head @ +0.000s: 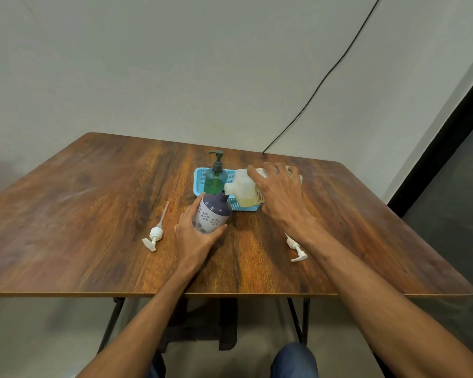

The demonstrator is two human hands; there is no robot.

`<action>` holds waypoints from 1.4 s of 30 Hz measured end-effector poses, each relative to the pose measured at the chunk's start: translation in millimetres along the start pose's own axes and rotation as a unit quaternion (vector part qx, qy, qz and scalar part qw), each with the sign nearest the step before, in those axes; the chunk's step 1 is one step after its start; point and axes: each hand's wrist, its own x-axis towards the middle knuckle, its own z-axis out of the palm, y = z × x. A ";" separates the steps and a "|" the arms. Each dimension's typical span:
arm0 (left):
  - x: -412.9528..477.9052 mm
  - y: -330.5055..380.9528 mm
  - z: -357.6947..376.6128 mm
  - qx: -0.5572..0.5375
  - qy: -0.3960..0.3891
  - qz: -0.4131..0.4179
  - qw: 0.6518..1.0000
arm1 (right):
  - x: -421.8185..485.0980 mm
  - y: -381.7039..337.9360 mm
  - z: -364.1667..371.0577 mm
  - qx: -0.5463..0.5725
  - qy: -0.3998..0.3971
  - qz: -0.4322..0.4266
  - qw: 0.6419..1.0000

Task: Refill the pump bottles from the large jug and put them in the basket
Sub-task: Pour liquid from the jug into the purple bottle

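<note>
My left hand (195,236) grips a purple bottle (213,212) with white flower marks, tilted and with its neck open. My right hand (281,197) holds the large white jug (243,190) tipped on its side, spout right at the purple bottle's neck; yellowish liquid shows inside. A green pump bottle (215,178) with a dark pump stands upright in the blue basket (201,178) behind them. One white pump head (155,233) lies on the table at the left. Another white pump head (296,249) lies at the right, partly hidden by my right forearm.
The wooden table (93,200) has its front edge near me and rounded corners. A black cable (325,77) runs down the wall behind the table's far edge. Table legs and my knees show below.
</note>
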 end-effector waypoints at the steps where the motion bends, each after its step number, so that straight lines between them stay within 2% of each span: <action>1: 0.0 -0.4 0.0 -0.001 -0.001 -0.001 1.000 | 0.2 0.0 -0.2 0.000 0.000 0.000 1.000; 42: 3.9 -9.1 3.7 0.000 0.000 0.004 1.000 | 1.7 1.5 -0.1 -0.016 0.001 -0.005 1.000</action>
